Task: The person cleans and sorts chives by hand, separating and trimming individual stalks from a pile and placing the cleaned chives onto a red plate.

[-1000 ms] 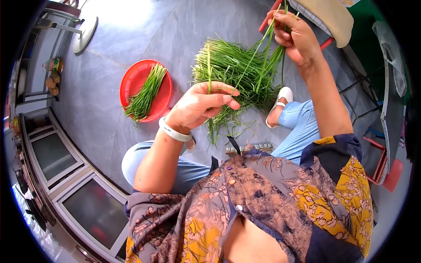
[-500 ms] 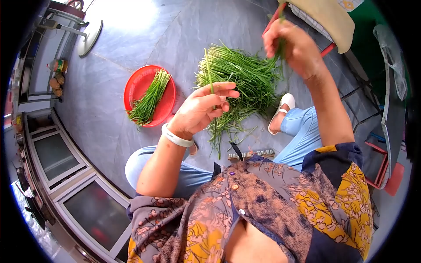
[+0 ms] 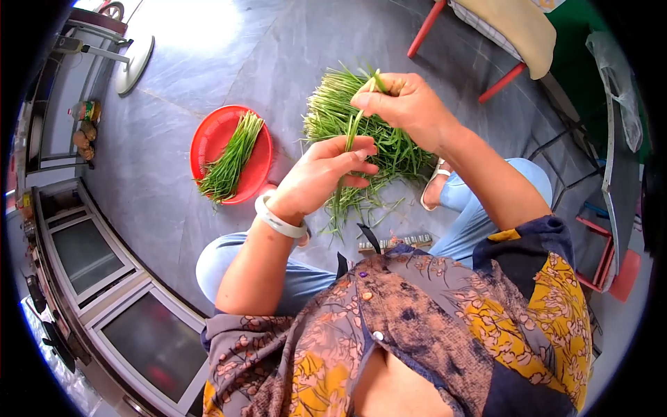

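Holding thin green stalks (image 3: 353,129) above pile (image 3: 332,104) on floor (image 3: 292,55): pinched between fingers of left hand (image 3: 321,174) nearer body (image 3: 417,326), gripped farther along in fingers of right hand (image 3: 406,108), long axis roughly away from body.

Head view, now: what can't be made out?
Head: how many stalks the left grip holds; its fingers cover them.
Head: part of the green heap; right grip in front.
Head: toe of the right shoe; behind the right wrist.
Head: beige cloth; cut off by top edge.
Head: bottle label; too small.
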Action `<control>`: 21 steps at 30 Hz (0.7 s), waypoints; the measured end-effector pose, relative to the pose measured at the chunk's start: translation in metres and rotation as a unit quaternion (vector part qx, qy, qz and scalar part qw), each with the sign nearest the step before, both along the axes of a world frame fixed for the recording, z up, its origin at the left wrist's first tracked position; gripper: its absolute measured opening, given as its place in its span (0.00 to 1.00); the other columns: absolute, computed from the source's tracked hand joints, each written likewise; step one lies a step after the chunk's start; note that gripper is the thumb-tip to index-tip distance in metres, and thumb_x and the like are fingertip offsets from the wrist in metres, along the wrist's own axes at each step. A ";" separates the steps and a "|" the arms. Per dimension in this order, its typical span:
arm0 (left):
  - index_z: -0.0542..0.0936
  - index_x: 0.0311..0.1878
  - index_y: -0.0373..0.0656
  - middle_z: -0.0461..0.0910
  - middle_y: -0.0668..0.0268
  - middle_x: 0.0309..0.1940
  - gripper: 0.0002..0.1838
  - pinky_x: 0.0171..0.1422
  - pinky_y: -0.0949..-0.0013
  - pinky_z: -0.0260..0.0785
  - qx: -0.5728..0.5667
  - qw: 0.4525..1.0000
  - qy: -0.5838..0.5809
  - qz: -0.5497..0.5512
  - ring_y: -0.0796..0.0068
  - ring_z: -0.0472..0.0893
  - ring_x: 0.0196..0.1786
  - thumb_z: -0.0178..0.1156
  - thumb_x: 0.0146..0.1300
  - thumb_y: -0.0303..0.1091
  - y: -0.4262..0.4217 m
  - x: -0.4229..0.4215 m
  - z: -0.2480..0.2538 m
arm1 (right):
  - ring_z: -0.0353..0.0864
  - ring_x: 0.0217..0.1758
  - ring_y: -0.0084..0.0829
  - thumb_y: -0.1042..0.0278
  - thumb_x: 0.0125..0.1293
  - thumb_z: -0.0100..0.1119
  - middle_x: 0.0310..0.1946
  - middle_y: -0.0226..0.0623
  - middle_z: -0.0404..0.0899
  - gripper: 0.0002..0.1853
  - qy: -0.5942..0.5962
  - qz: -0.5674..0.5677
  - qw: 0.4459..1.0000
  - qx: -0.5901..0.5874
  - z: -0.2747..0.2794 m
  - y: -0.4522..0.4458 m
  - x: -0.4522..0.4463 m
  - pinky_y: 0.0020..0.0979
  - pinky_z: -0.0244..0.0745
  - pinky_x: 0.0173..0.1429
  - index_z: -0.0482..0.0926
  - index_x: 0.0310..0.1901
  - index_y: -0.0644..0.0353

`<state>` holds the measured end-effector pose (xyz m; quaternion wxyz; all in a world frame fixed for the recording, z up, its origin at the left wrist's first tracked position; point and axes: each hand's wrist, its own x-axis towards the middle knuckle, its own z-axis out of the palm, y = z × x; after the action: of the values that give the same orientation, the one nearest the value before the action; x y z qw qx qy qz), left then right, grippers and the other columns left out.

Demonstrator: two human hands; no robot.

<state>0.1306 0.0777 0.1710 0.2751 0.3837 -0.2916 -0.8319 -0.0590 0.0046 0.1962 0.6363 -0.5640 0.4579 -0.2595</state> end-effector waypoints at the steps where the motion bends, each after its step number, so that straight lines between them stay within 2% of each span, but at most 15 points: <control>1: 0.69 0.65 0.35 0.75 0.58 0.59 0.20 0.55 0.69 0.73 0.019 1.000 0.014 0.014 0.71 0.79 0.54 0.51 0.72 0.31 0.001 0.002 0.000 | 0.68 0.28 0.12 0.60 0.63 0.65 0.26 0.20 0.76 0.10 -0.002 -0.005 1.000 0.016 0.005 -0.003 -0.003 0.20 0.63 0.32 0.83 0.35 0.59; 4: 0.68 0.66 0.35 0.74 0.56 0.60 0.22 0.59 0.63 0.73 0.020 0.998 0.053 0.010 0.68 0.79 0.55 0.52 0.72 0.31 0.003 0.008 0.000 | 0.64 0.23 0.12 0.58 0.62 0.66 0.24 0.19 0.75 0.11 -0.009 -0.012 0.999 0.037 0.012 -0.010 -0.011 0.19 0.58 0.28 0.84 0.34 0.57; 5: 0.67 0.66 0.35 0.75 0.54 0.59 0.22 0.59 0.59 0.73 0.013 0.998 0.055 0.013 0.65 0.79 0.55 0.49 0.73 0.34 0.005 0.008 -0.001 | 0.64 0.23 0.11 0.57 0.61 0.66 0.24 0.19 0.75 0.11 -0.006 -0.012 0.999 0.033 0.014 -0.011 -0.014 0.19 0.58 0.27 0.84 0.34 0.57; 9: 0.69 0.64 0.33 0.75 0.50 0.59 0.22 0.60 0.55 0.72 0.065 0.987 0.138 0.050 0.60 0.79 0.55 0.40 0.76 0.38 0.003 0.015 -0.007 | 0.61 0.22 0.10 0.57 0.61 0.67 0.23 0.18 0.74 0.12 0.000 -0.002 1.000 0.024 0.011 -0.015 -0.021 0.18 0.54 0.25 0.83 0.33 0.57; 12: 0.69 0.63 0.32 0.76 0.49 0.58 0.22 0.61 0.55 0.72 0.062 0.983 0.161 0.062 0.60 0.79 0.56 0.40 0.76 0.38 0.002 0.018 -0.013 | 0.61 0.21 0.10 0.57 0.63 0.65 0.23 0.18 0.72 0.11 -0.014 0.015 0.999 0.042 0.013 -0.014 -0.020 0.18 0.53 0.25 0.82 0.33 0.57; 17: 0.75 0.52 0.32 0.77 0.48 0.56 0.16 0.60 0.58 0.74 0.058 0.982 0.148 0.103 0.60 0.81 0.54 0.44 0.76 0.35 0.000 0.020 -0.018 | 0.64 0.24 0.11 0.54 0.67 0.61 0.25 0.21 0.73 0.14 -0.026 0.084 0.994 0.063 0.017 -0.013 -0.022 0.17 0.56 0.28 0.81 0.35 0.58; 21: 0.74 0.55 0.33 0.78 0.52 0.55 0.16 0.58 0.58 0.75 0.049 0.983 0.116 0.136 0.63 0.81 0.53 0.44 0.76 0.35 -0.002 0.017 -0.011 | 0.61 0.22 0.11 0.54 0.70 0.57 0.23 0.22 0.73 0.16 -0.005 0.128 0.992 0.019 0.018 -0.005 -0.014 0.17 0.55 0.26 0.80 0.33 0.60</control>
<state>0.1471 0.0760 0.1602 0.3983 0.3335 -0.1615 -0.8391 -0.0728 0.0001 0.2143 0.6768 -0.6046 0.3839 -0.1702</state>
